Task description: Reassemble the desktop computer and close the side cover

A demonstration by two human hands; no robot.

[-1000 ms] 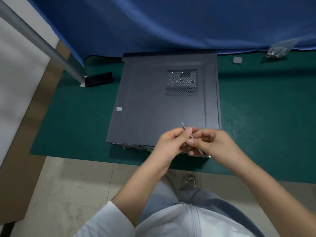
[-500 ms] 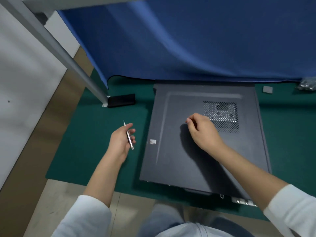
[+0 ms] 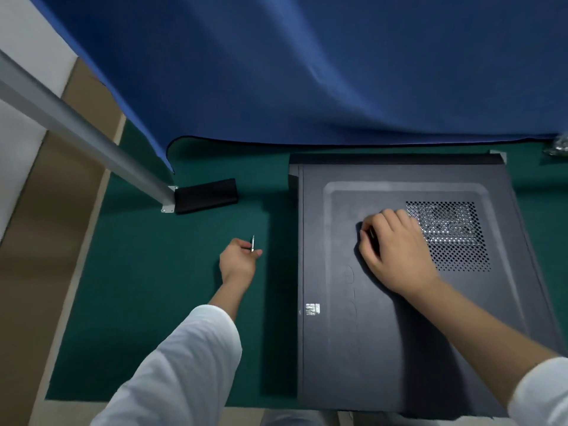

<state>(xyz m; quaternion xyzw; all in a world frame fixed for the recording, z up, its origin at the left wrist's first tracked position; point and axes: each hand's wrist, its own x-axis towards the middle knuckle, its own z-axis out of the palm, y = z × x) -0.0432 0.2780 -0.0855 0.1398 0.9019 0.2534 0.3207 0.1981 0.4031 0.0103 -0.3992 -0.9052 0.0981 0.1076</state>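
Two hands work over a green mat (image 3: 147,302) on which a dark grey computer case (image 3: 384,348) lies flat on its side. Its side cover (image 3: 353,318) faces up and sits in place on the case, with a perforated vent (image 3: 455,238) towards the far right and a small white sticker (image 3: 313,309) near the left edge. The right hand (image 3: 396,250) rests on the cover just left of the vent, fingers curled under; a small dark item shows between thumb and fingers, too hidden to identify. The left hand (image 3: 238,261) is over the mat, well apart from the case's left edge, pinching a thin silver tool (image 3: 252,243) whose tip points away from the person. White sleeves (image 3: 184,370) cover both forearms. A black rectangular block (image 3: 206,195) lies on the mat at the foot of a grey metal post (image 3: 76,127). A blue cloth (image 3: 307,72) hangs behind the case. A clear bag of small parts (image 3: 558,147) sits at the far right edge, partly cut off.
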